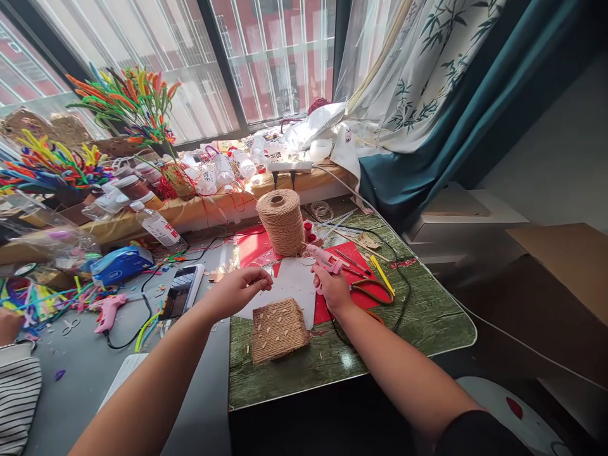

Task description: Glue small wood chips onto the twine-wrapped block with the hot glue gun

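Observation:
My right hand [331,288] grips a pink hot glue gun [327,258], its nozzle pointing up and left toward a large spool of jute twine [280,225]. To its left, my left hand [242,288] hovers over a white sheet [292,285] with its fingers curled together. Whatever those fingers may hold is too small or hidden to make out. Just below both hands lies a twine-wrapped block [278,342], with several small pale chips scattered over its top.
Scissors [373,291] and a yellow craft knife [382,275] lie on red paper [351,253] at right. A phone [183,291], another pink glue gun [109,311] and a blue tape dispenser [121,265] occupy the left. A co-worker's striped sleeve [19,399] shows at far left.

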`<action>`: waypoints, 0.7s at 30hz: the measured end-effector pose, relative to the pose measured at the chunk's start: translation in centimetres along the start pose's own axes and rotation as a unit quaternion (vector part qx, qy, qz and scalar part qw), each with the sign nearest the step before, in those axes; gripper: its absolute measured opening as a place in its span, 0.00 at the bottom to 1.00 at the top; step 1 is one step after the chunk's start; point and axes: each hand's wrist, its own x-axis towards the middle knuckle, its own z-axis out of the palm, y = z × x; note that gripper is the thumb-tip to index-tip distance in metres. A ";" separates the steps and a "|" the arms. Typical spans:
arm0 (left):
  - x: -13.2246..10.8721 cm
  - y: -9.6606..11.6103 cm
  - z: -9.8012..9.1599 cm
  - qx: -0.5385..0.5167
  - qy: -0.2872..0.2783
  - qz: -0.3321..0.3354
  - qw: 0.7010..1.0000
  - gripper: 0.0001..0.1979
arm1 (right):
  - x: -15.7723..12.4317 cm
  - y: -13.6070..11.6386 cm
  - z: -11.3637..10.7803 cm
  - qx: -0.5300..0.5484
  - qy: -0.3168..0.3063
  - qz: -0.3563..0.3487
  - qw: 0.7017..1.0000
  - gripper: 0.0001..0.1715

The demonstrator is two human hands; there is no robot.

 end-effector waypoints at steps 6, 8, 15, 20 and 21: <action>-1.6 -6.2 0.6 -0.232 0.222 -0.053 0.946 0.13 | 0.0 0.3 0.0 0.001 0.006 0.013 1.000 0.15; -2.0 -8.8 -0.2 -0.294 0.322 -0.067 0.897 0.15 | 0.0 0.3 0.1 -0.001 0.004 0.012 1.000 0.14; -4.3 -14.7 -4.4 -0.427 0.492 -0.078 0.755 0.19 | -0.2 0.2 0.3 -0.001 -0.006 0.013 1.000 0.14; -4.5 -16.0 -2.8 -0.462 0.499 -0.063 0.731 0.20 | -0.5 0.3 0.5 -0.001 -0.012 0.001 1.000 0.14; -4.4 -16.3 -2.1 -0.470 0.502 -0.059 0.724 0.20 | -0.5 0.4 0.5 -0.004 -0.011 -0.002 1.000 0.14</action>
